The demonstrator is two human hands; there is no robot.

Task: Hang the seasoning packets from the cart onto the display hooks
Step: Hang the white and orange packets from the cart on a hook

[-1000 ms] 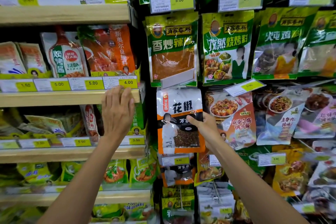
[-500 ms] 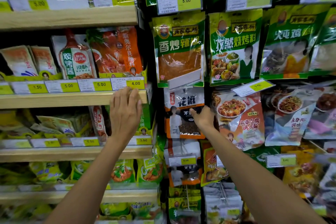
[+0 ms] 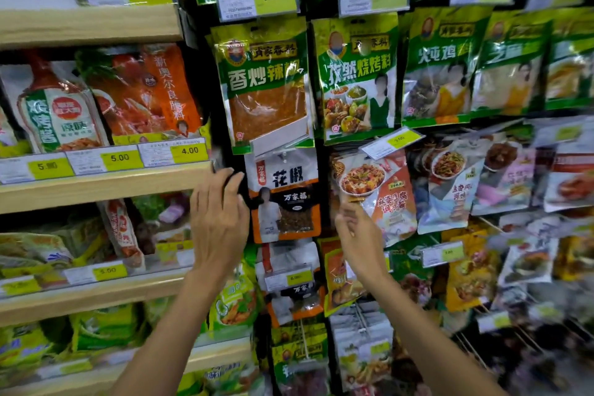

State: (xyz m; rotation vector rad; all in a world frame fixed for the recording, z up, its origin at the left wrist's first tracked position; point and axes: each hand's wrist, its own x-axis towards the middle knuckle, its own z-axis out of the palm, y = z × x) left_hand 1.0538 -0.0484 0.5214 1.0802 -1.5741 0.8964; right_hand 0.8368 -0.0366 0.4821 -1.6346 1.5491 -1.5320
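A white and orange seasoning packet (image 3: pixel 284 199) hangs from a display hook (image 3: pixel 284 155) in the centre column, under a green chilli-powder packet (image 3: pixel 265 83). My left hand (image 3: pixel 218 222) is raised just left of it, fingers straight, fingertips at the packet's left edge and the dark upright. My right hand (image 3: pixel 358 236) is off the packet, a little to its lower right, blurred, fingers loosely bent and holding nothing. The cart is out of view.
Wooden shelves (image 3: pixel 96 186) with sauce pouches and yellow price tags fill the left. Rows of hanging packets on hooks cover the right, with a tilted price tag (image 3: pixel 393 141) jutting out. More of the same orange packets (image 3: pixel 294 283) hang below.
My right hand pushed the orange packet back onto the hook, then let go and drew back to the right. My left hand shifted right from the shelf edge to the packet's side.
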